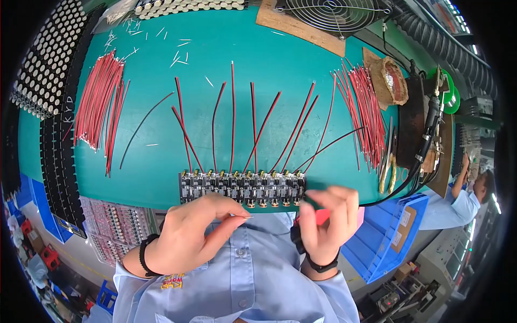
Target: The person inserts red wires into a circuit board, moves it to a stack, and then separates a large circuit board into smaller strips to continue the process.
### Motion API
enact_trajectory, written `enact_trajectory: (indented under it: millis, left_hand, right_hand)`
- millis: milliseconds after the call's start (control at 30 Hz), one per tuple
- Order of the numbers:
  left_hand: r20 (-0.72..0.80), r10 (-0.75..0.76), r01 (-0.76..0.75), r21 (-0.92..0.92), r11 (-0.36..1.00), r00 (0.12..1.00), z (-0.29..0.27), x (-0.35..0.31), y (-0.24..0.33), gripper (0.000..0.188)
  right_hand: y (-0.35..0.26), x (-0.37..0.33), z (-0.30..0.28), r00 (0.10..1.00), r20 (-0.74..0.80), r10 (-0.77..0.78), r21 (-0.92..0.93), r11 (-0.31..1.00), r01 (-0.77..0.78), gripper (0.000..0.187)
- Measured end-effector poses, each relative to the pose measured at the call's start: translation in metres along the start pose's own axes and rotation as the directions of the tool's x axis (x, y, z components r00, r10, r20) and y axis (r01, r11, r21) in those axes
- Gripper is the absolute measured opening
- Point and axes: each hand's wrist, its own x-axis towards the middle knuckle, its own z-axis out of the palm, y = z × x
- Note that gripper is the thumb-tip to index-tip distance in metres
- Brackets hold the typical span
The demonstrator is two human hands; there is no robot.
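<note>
My left hand, near the table's front edge, pinches a thin pale sliver between thumb and forefinger. To its right, my right hand is raised, slightly blurred, with curled fingers apart and nothing visible between them. Beside its thumb is a dark object; whether the hand touches it I cannot tell. Just beyond both hands lies a row of small black circuit boards side by side. Several red and black wires fan out from its far edge across the green mat.
Bundles of red wires lie left and right. Small pale slivers are scattered at the back left. Tweezers, a soldering iron and a brown cup stand right. A fan is behind; a blue crate sits lower right.
</note>
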Motion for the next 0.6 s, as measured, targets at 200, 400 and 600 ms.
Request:
enact_trajectory:
  millis: [200, 400, 600]
  left_hand:
    - [0.055, 0.076, -0.08, 0.075, 0.994, 0.996, -0.001, 0.005, 0.0, 0.026]
    - [0.073, 0.051, -0.055, 0.06, 0.997, 0.996, -0.001, 0.005, 0.001, 0.024]
    - [0.03, 0.061, -0.062, 0.035, 0.997, 0.998, -0.001, 0.004, -0.005, 0.023]
  right_hand:
    - [-0.023, 0.01, 0.007, 0.958, 0.213, -0.19, 0.343, 0.933, 0.109, 0.028]
    - [-0.019, 0.01, 0.007, 0.945, 0.213, -0.249, 0.33, 0.928, 0.17, 0.025]
    - [-0.008, 0.007, 0.005, 0.992, 0.066, -0.104, 0.083, 0.992, 0.098, 0.02]
